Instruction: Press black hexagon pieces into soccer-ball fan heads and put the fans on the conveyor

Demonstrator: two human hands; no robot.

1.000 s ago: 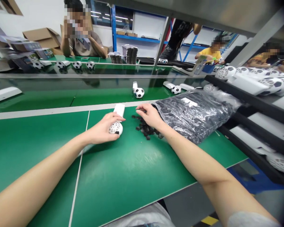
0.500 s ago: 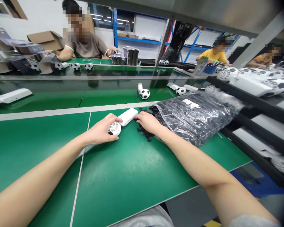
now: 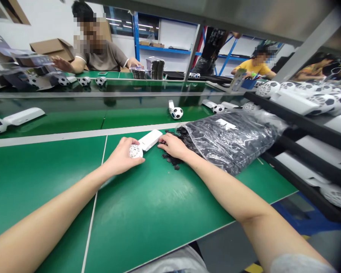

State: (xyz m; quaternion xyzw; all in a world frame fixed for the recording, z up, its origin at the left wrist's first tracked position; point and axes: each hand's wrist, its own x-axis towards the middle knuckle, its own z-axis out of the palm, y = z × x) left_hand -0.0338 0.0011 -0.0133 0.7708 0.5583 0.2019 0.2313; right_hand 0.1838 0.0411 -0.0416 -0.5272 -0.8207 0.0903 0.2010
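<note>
A white openwork ball [image 3: 136,151] joined to a white oblong body [image 3: 150,139] lies on the green table [image 3: 147,212]. Around the ball curl the fingers and thumb of my left hand [image 3: 124,156]. My right hand [image 3: 172,146] is at the far end of the white body, its fingertips close together; whether they pinch something small is hidden. Beside and under that hand lie loose black pieces [image 3: 174,161], spilling from the mouth of a clear plastic bag [image 3: 233,140] full of them.
Beyond the table edge, a green belt [image 3: 130,110] carries white units with black-patched balls [image 3: 177,113]. Black racks [image 3: 309,149] at the right hold more units. A person [image 3: 102,53] sits across, beside open cartons [image 3: 52,49]; other people are farther right.
The ball has turned in my left hand, now showing white lattice where a black patch was. The units on the belt have shifted slightly right. The view has moved a little.
</note>
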